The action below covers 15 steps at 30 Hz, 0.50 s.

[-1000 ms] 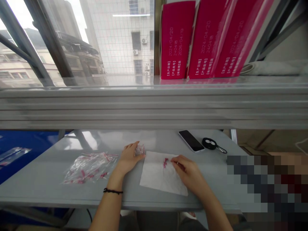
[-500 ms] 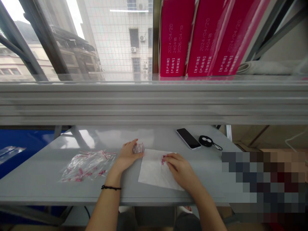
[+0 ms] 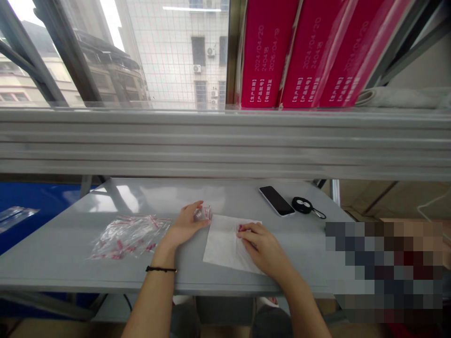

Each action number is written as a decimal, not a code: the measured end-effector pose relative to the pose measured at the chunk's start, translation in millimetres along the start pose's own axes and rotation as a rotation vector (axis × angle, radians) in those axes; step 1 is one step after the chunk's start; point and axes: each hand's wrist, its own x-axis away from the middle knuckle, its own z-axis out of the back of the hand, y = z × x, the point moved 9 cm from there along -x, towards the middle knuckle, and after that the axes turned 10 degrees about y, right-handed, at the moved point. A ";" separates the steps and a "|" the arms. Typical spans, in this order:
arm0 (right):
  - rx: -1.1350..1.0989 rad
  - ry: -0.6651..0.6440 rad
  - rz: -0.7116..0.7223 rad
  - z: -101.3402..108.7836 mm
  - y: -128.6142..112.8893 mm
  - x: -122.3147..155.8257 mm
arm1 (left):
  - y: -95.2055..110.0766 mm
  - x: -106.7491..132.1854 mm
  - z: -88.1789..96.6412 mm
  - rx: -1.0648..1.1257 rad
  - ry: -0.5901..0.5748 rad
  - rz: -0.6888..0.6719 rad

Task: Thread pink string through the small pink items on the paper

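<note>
My left hand (image 3: pixel 186 223) rests on the grey table (image 3: pixel 70 263) with its fingers curled round a small clear zip bag (image 3: pixel 203 214) with a red strip. My right hand (image 3: pixel 262 246) lies on a white sheet of paper (image 3: pixel 220 244), fingertips pinched at small pink parts (image 3: pixel 240 228) near the sheet's top edge. To the left of my left wrist lies a pile of clear zip bags (image 3: pixel 128 230) holding pink parts.
A black phone (image 3: pixel 276 200) and a black round fob (image 3: pixel 303 205) lie at the back right of the table. A grey rail (image 3: pixel 225 145) runs across above it, with pink boxes (image 3: pixel 268 51) on top. A blue surface (image 3: pixel 31 206) lies left.
My right hand has slid a little left over the pink parts on the paper. My left hand keeps hold of the small bag. The view has shifted slightly.
</note>
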 end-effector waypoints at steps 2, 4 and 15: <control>-0.018 -0.001 -0.011 0.1 1.7 1.0 | 1.1 0.0 0.1 -0.006 -0.003 -0.004; -0.031 0.000 -0.026 0.5 3.3 1.7 | 2.0 -0.1 0.0 -0.011 -0.005 -0.004; -0.018 -0.004 -0.042 -3.9 3.2 -0.9 | 5.6 0.9 0.8 -0.025 -0.009 -0.001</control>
